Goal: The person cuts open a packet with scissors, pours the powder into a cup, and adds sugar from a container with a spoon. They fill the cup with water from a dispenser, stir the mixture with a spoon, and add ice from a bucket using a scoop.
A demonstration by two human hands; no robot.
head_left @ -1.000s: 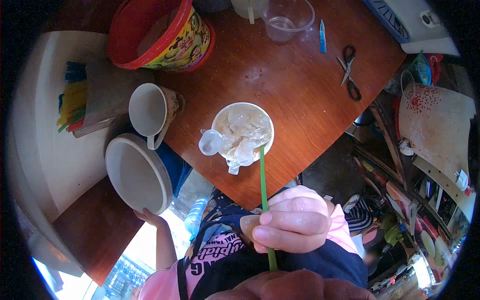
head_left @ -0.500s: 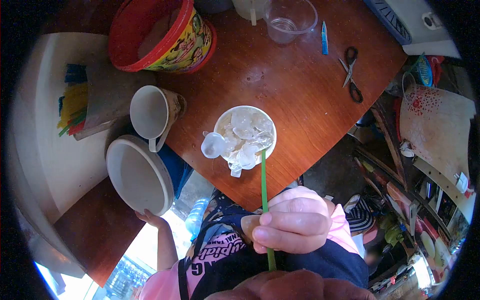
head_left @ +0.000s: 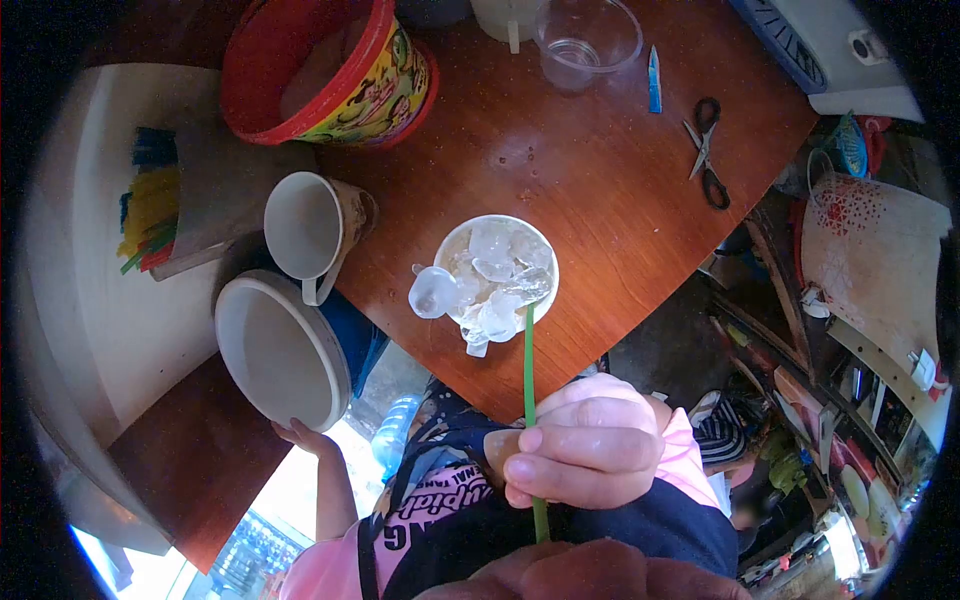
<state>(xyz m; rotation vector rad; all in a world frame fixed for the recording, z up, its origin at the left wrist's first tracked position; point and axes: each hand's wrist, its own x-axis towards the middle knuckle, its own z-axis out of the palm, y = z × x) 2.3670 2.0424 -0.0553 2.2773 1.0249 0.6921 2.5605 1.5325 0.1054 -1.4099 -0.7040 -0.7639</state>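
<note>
A green drinking straw (head_left: 529, 370) is pinched between the thumb and fingers of my right hand (head_left: 585, 450). Its lower end dips into a white mug (head_left: 553, 300) heaped with ice chunks (head_left: 495, 265); its upper end reaches my face at the bottom edge. One ice piece (head_left: 433, 292) bulges over the mug's left rim. At the left, my left hand (head_left: 303, 438) rests against the near rim of a round white tub (head_left: 285, 350); its visible fingers are stretched out, partly hidden by the tub.
On the wooden table (head_left: 620, 230) stand a red bucket (head_left: 300, 70), another white mug (head_left: 305, 230) and a clear plastic cup (head_left: 588, 45). Scissors (head_left: 705, 152) and a blue-and-white packet (head_left: 654, 80) lie at the right. Cluttered shelves (head_left: 800, 370) stand beyond the right edge.
The table and its things have shifted very slightly right and down in view. Both hands keep their places, and the straw stays in the mug.
</note>
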